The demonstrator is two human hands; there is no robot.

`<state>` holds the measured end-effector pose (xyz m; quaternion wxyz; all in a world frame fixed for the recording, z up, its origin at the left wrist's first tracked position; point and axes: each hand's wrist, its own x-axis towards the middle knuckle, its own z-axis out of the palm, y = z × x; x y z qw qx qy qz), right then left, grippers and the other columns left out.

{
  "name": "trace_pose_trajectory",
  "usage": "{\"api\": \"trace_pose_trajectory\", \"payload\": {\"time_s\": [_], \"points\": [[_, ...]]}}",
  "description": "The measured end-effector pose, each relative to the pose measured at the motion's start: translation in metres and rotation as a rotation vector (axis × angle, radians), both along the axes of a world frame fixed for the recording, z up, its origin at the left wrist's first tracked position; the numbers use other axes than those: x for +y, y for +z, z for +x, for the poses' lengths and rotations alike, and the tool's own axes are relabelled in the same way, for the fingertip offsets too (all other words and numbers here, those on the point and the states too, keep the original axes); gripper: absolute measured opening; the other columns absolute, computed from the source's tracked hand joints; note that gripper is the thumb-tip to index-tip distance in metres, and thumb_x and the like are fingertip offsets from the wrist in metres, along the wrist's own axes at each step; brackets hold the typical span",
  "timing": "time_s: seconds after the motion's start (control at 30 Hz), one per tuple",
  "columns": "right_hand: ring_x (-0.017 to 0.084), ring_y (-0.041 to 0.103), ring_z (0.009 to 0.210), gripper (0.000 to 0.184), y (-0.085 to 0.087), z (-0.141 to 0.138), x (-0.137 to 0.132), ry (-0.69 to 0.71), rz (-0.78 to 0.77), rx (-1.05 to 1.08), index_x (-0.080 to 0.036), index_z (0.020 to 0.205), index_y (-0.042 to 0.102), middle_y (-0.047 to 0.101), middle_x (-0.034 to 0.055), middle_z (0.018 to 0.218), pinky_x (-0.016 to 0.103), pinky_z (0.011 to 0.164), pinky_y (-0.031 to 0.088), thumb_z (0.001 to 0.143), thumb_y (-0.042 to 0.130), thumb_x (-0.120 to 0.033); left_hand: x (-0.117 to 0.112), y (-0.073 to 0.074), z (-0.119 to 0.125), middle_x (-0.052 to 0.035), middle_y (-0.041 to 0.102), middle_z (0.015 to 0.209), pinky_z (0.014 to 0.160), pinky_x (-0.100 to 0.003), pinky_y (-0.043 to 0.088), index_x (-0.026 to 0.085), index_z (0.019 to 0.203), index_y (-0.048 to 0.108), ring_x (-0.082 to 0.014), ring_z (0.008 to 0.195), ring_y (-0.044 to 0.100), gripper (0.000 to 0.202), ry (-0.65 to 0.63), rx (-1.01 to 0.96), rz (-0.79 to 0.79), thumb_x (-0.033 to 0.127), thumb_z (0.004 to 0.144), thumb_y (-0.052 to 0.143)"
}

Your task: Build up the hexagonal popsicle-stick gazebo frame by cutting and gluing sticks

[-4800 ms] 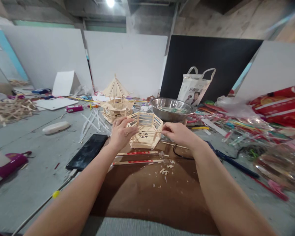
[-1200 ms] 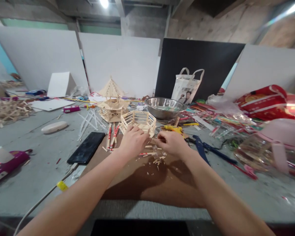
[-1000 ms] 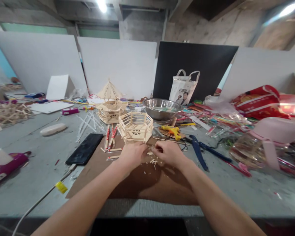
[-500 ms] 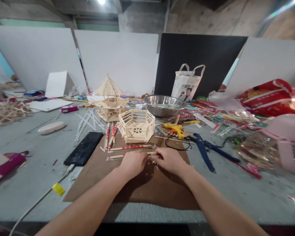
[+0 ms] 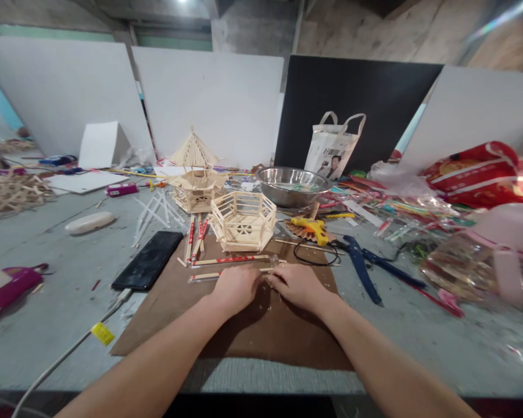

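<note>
My left hand (image 5: 239, 289) and my right hand (image 5: 301, 285) meet fingertip to fingertip over a brown board (image 5: 169, 322). Both have curled, pinching fingers, and whatever is between them is too small and covered to make out. Pale crumbs lie on the board beneath the fingers. Just beyond are wrapped chopsticks (image 5: 230, 261) with red print, lying crosswise, and more wrapped chopsticks (image 5: 190, 239) point away at the left. An open eight-sided frame of wooden sticks (image 5: 244, 223) stands behind the hands. Farther back is a stick pavilion (image 5: 195, 174) with a pointed roof.
Left of the board lie a black phone (image 5: 148, 261) on a cable and a purple tool (image 5: 9, 290). To the right are a yellow-handled tool (image 5: 309, 227), blue-handled pliers (image 5: 361, 270) and a large pink-lidded jug (image 5: 466, 255). A steel bowl (image 5: 293, 194) sits behind.
Both hands stay together in nearly the same place, with only slight finger movement. The view has shifted a little; the things on the table keep their places.
</note>
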<state>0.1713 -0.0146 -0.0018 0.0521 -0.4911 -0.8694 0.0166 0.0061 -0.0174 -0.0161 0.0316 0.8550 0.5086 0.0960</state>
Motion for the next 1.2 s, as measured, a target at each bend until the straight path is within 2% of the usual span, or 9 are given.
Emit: {"api": "trace_pose_trajectory", "payload": {"time_s": [0.4, 0.87, 1.07, 1.2], "points": [[0.015, 0.057, 0.071, 0.037, -0.001, -0.004, -0.003, -0.054, 0.055, -0.059, -0.021, 0.076, 0.059, 0.064, 0.0027, 0.078, 0.024, 0.054, 0.029, 0.084, 0.027, -0.037, -0.002, 0.003, 0.001, -0.0077, 0.064, 0.078, 0.064, -0.03, 0.043, 0.019, 0.077, 0.06, -0.0203, 0.074, 0.059, 0.033, 0.049, 0.025, -0.042, 0.029, 0.082, 0.03], [0.018, 0.059, 0.076, 0.039, 0.001, -0.009, -0.009, -0.136, 0.008, -0.068, -0.021, 0.084, 0.062, 0.065, 0.0067, 0.085, 0.026, 0.06, 0.035, 0.084, 0.026, -0.038, -0.004, 0.008, 0.002, -0.0081, 0.065, 0.079, 0.062, -0.03, 0.043, 0.019, 0.076, 0.061, -0.0217, 0.074, 0.06, 0.031, 0.079, 0.052, -0.061, 0.026, 0.079, 0.032], [0.018, 0.059, 0.075, 0.038, -0.001, -0.009, -0.009, -0.145, 0.015, -0.066, -0.021, 0.084, 0.062, 0.065, 0.0066, 0.085, 0.026, 0.059, 0.035, 0.084, 0.027, -0.036, -0.004, 0.006, 0.001, -0.0073, 0.065, 0.077, 0.06, -0.03, 0.043, 0.02, 0.074, 0.06, -0.0218, 0.072, 0.06, 0.029, 0.069, 0.052, -0.044, 0.025, 0.079, 0.032], [0.017, 0.058, 0.073, 0.037, -0.001, -0.009, -0.006, -0.1, 0.039, -0.026, -0.02, 0.081, 0.062, 0.065, 0.0059, 0.082, 0.025, 0.06, 0.034, 0.084, 0.029, -0.036, -0.004, 0.007, 0.003, -0.008, 0.065, 0.078, 0.059, -0.03, 0.042, 0.02, 0.076, 0.06, -0.022, 0.073, 0.06, 0.031, 0.083, 0.047, -0.028, 0.028, 0.08, 0.03]]}}
